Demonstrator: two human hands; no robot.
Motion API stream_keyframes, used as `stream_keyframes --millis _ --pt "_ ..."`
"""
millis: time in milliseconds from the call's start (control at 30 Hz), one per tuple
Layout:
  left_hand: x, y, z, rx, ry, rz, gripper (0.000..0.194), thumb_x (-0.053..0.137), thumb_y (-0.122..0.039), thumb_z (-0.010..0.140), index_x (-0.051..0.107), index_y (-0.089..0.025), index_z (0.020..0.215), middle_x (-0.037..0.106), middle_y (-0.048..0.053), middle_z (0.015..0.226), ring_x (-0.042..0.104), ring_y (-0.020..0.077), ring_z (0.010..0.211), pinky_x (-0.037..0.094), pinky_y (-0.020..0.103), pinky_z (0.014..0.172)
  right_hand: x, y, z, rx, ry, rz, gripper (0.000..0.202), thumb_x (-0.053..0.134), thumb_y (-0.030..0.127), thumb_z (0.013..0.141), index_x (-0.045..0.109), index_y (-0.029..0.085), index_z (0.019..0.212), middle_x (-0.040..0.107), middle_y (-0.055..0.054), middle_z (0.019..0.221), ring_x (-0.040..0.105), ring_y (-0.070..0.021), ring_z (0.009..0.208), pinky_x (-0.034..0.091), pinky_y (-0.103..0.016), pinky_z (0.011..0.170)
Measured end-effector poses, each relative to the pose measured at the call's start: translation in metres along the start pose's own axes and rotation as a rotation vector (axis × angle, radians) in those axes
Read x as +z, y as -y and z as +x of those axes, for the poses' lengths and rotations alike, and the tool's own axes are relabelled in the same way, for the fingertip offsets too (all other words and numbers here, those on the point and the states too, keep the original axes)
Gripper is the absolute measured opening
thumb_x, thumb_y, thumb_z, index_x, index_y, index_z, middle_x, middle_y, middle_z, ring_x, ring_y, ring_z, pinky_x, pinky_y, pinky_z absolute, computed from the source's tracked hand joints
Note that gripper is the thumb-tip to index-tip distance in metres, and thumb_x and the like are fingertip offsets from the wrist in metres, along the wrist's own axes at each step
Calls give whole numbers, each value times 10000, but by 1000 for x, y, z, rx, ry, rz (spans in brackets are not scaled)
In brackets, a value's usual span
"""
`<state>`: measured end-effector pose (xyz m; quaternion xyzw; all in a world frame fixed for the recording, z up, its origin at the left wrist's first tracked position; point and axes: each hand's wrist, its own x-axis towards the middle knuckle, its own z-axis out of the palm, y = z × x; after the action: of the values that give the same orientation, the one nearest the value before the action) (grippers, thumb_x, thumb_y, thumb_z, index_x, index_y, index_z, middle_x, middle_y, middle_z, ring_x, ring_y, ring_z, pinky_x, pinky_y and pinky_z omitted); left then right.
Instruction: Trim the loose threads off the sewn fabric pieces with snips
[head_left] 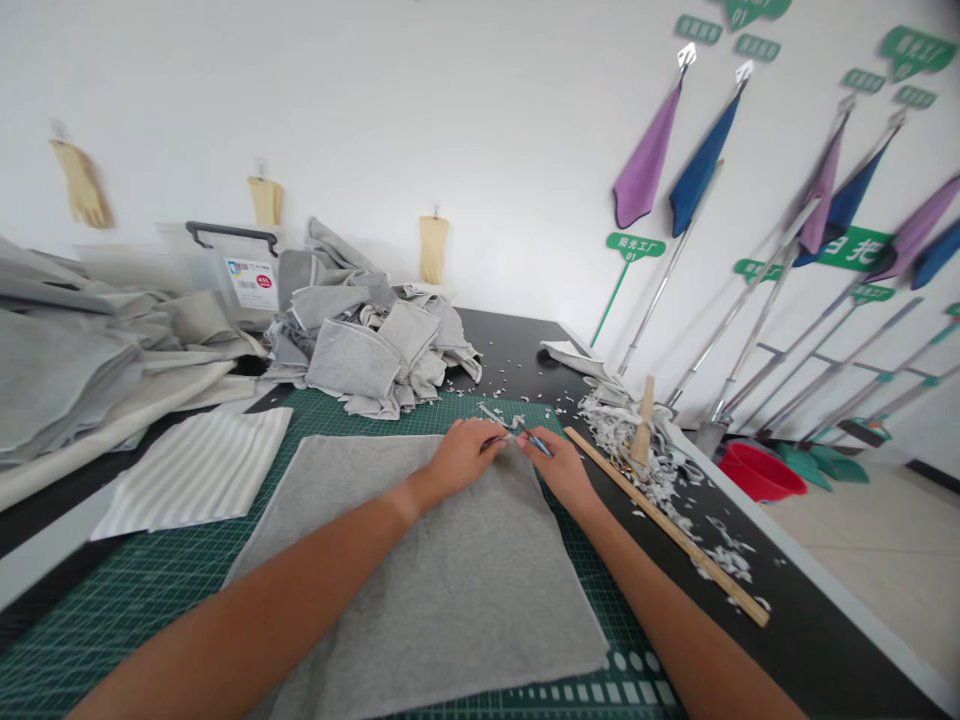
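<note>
A grey cloth (442, 560) lies spread on the green cutting mat (180, 570). At its far right corner my left hand (466, 452) is closed, pinching the cloth's edge between thumb and fingers. Close beside it, my right hand (559, 462) is closed around a small, slim blue tool (535, 441), which looks like thread snips. The tool's tip points toward the corner, near my left fingertips; its exact contact with the cloth is too small to make out. Small pale scraps lie just beyond both hands.
Grey cloth pieces (360, 350) are heaped behind the mat, with more stacked at left. A folded white striped cloth (202, 470) lies on the mat's left. A wooden ruler (667, 525) and a pile of trimmings (626, 425) lie right. A red basin (761, 472) stands on the floor.
</note>
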<state>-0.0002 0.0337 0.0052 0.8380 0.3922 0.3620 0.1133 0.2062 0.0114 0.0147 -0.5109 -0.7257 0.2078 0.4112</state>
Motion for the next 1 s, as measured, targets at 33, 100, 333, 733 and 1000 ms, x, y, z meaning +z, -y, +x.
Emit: stream_keyframes --millis 33,100,333,733,1000 --pt "0 1 0 -10 -6 -23 180 539 -338 970 693 -257 1016 722 5 977 591 199 921 381 315 812 0 1 0 5 -10 -9 316 556 503 907 693 218 890 644 8 809 537 -179 745 396 -262 689" --pt "1 3 1 -37 -16 -85 186 550 -356 959 697 -252 1003 724 3 951 600 190 895 404 302 814 -1 2 -1 21 -13 -31 324 565 516 902 696 220 882 631 13 775 521 -175 714 384 -261 664" --pt "4 14 3 -72 25 -169 186 582 -363 925 727 -254 966 736 -12 930 618 178 874 438 269 799 -1 6 -3 17 -19 -53 283 564 475 917 684 222 880 627 21 778 517 -165 706 368 -252 649" --pt "13 30 10 -77 75 -484 278 564 -378 926 735 -175 1007 739 34 938 642 170 854 476 260 810 0 6 -4 53 18 -22 377 525 562 906 677 217 897 642 1 791 536 -177 703 397 -261 656" --pt "7 25 10 -95 63 -519 321 558 -424 935 733 -165 1007 730 36 925 632 170 852 465 259 799 -2 11 -9 98 66 52 459 463 622 918 620 208 793 535 18 656 465 -150 631 354 -245 573"
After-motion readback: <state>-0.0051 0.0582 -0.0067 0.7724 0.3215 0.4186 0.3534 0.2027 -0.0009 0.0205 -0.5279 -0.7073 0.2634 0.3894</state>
